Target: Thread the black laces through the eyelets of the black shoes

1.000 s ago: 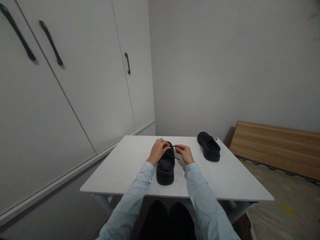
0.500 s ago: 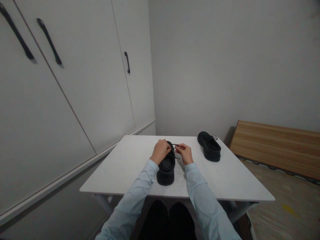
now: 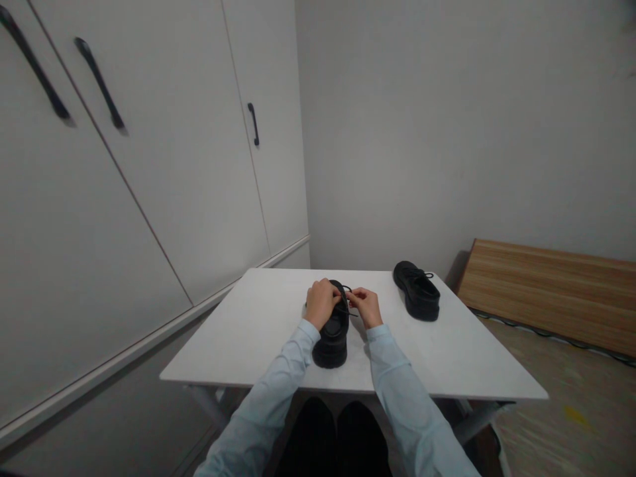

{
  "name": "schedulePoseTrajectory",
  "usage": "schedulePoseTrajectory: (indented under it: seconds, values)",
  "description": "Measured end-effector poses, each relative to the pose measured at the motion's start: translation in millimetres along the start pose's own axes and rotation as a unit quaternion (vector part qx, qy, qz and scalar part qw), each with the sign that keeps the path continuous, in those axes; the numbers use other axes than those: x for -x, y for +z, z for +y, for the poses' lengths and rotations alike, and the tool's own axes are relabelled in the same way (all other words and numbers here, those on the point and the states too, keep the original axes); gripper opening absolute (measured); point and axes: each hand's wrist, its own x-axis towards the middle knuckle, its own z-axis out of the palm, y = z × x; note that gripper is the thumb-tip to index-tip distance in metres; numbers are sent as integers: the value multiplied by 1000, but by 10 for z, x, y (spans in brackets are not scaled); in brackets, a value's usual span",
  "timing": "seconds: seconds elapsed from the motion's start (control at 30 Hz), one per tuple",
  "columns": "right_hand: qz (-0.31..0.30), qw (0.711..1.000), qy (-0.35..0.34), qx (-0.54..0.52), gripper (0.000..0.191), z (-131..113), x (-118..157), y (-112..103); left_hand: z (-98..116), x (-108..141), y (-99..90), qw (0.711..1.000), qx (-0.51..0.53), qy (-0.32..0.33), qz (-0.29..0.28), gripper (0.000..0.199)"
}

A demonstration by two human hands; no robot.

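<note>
Head view: left hand [image 3: 322, 302] and right hand [image 3: 366, 307] pinch the lace [image 3: 346, 287], the shoe [image 3: 330, 350] under the left; I'd expect lace limp, slippery, best held near its ends, shoe stiffer.

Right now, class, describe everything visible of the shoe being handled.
The black shoe, leather-like with a thick sole, stands upright on the white table, heel near, toe away. Its opening shows; the left hand hides part of its upper. The right hand is at the laces; a loose end juts rightward. Any knot is unclear.
</note>
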Motion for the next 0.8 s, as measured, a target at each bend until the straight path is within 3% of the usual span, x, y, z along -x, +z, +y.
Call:
schedulePoseTrajectory:
  seconds: [0.47, 0.6, 0.8]
  values:
    - [9, 977, -103, 185, 32, -113, 88, 6, 26, -27, -44, 1000, -10, -8, -14, 13]
    - [15, 981, -99, 165, 24, -81, 68, 14, 35, -32, -38, 999, -24, -4, -22, 12]
    - [-3, 997, -42, 63, 20, -97, 46, 34, 55, 4, -16, 997, -73, 14, -32, 22]
